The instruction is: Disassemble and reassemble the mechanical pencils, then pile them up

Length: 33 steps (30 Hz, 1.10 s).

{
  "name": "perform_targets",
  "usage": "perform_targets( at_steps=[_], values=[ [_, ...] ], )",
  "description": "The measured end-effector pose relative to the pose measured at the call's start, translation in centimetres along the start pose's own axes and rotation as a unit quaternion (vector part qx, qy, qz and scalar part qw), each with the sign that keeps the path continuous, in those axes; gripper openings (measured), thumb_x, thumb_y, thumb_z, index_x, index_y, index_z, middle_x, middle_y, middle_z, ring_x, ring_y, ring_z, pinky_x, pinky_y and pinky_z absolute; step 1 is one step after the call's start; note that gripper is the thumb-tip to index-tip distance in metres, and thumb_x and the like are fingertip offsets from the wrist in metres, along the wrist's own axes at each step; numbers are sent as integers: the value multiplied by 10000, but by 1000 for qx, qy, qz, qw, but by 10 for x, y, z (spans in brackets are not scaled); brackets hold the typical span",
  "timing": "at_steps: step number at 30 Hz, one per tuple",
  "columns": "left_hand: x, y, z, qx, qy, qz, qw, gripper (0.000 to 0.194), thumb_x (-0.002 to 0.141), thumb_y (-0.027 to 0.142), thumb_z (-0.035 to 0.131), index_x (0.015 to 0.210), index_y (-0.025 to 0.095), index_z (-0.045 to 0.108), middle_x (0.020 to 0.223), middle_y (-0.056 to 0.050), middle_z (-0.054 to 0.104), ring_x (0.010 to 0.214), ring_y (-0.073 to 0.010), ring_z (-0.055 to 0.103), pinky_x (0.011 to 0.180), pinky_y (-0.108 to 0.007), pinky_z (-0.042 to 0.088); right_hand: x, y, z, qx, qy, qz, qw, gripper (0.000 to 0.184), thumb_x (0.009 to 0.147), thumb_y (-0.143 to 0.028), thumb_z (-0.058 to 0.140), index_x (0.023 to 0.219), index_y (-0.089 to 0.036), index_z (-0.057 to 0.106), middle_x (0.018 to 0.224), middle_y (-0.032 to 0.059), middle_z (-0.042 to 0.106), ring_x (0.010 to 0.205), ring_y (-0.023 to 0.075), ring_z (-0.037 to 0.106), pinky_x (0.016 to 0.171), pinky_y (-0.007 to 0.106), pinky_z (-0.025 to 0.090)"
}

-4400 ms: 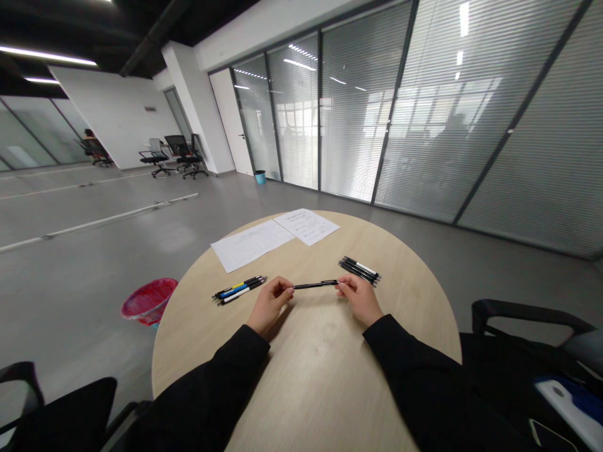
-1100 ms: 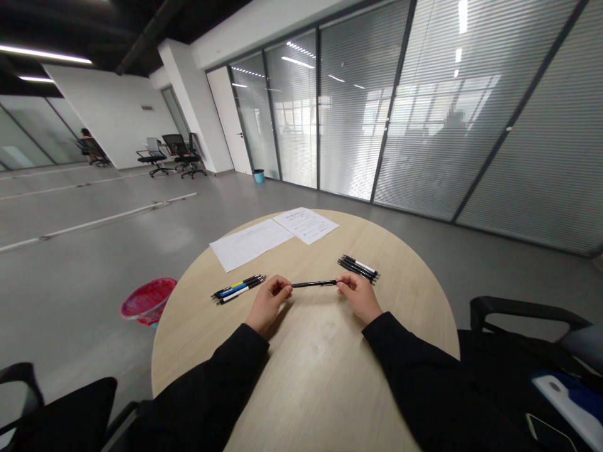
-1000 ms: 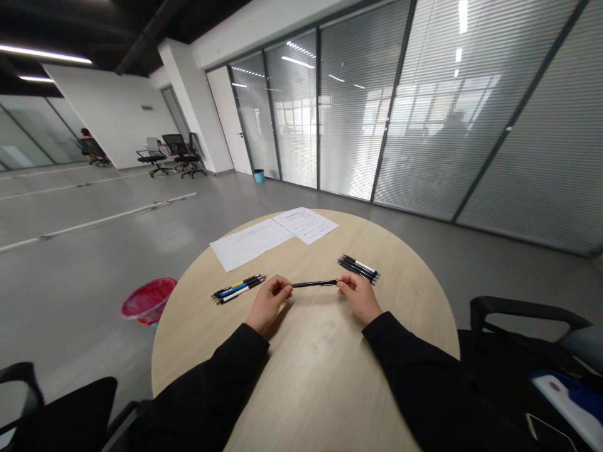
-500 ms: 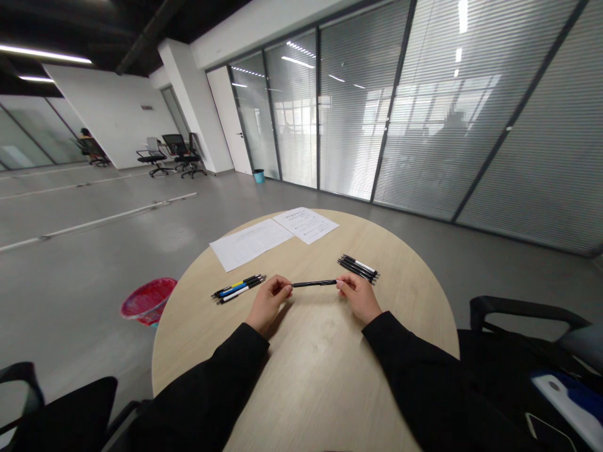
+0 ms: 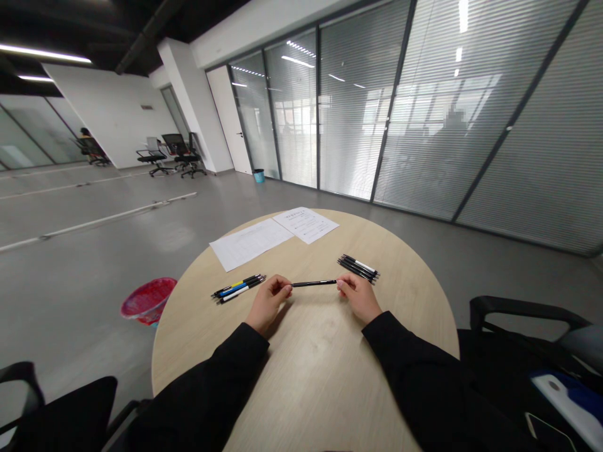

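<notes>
A slim black pen (image 5: 314, 284) lies level between my two hands, just above the table. My left hand (image 5: 271, 301) pinches its left end between thumb and fingers. At the other end, the thumb and fingers of my right hand (image 5: 358, 296) are closed on its tip. Several pens (image 5: 238, 289), black, blue with yellow, and white, lie side by side to the left of my left hand. Just beyond my right hand is another group of pens (image 5: 358, 267), mostly black with one partly white; the hand covers a bit of its near edge.
Two printed paper sheets (image 5: 252, 243) lie toward the far edge of the round wooden table (image 5: 320, 370). A red bin (image 5: 148, 298) stands on the floor at left. Black chairs flank the table; on the right chair (image 5: 527, 307) rest a phone and a blue-and-white item.
The pen seems to have rolled slightly about its length between my fingers. Both hands stay in the same place.
</notes>
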<state>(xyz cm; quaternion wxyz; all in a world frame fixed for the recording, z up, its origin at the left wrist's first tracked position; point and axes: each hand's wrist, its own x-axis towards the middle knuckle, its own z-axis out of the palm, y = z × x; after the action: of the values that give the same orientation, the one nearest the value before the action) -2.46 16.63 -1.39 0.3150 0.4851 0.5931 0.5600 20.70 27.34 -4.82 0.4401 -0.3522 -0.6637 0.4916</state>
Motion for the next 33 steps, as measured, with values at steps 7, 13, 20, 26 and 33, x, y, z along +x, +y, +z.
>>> perform_targets(
  at_steps=[7, 13, 20, 26, 33],
  values=[
    [1, 0, 0, -7, -3, 2, 1000, 204, 760, 343, 702, 786, 161, 612, 670, 5, 598, 624, -130, 545, 600, -247, 423, -1, -4, -1, -10, -2, -3, 1000, 298, 841, -452, 599, 830, -159, 654, 714, 38, 656, 604, 162, 608, 593, 282, 502],
    [1, -1, 0, 4, -1, 8, 1000, 200, 769, 347, 689, 786, 163, 612, 677, 1, 598, 633, -136, 550, 603, -252, 420, -2, -7, -1, -29, 0, -13, 999, 300, 848, -454, 587, 778, -167, 637, 676, 26, 634, 590, 158, 591, 584, 274, 486],
    [1, -1, 0, 7, 1, 2, 1000, 206, 756, 349, 694, 788, 160, 617, 678, -3, 602, 629, -137, 553, 586, -246, 417, -1, -4, -2, -36, -5, -10, 999, 312, 857, -470, 575, 786, -172, 637, 684, 25, 642, 585, 159, 594, 582, 277, 477],
    [1, -2, 0, 9, 0, 0, 1000, 225, 746, 367, 704, 786, 163, 618, 677, -4, 603, 635, -141, 557, 595, -251, 426, -1, -4, -2, -43, -2, -17, 999, 298, 866, -452, 570, 770, -177, 634, 677, 20, 638, 584, 158, 591, 579, 272, 466],
    [1, -1, 0, -1, 0, 4, 1000, 227, 742, 365, 713, 774, 162, 616, 663, -1, 603, 625, -138, 559, 596, -253, 435, -1, -4, -1, -33, -2, -18, 999, 314, 862, -466, 575, 761, -175, 638, 683, 23, 644, 582, 156, 588, 574, 272, 468]
  ],
)
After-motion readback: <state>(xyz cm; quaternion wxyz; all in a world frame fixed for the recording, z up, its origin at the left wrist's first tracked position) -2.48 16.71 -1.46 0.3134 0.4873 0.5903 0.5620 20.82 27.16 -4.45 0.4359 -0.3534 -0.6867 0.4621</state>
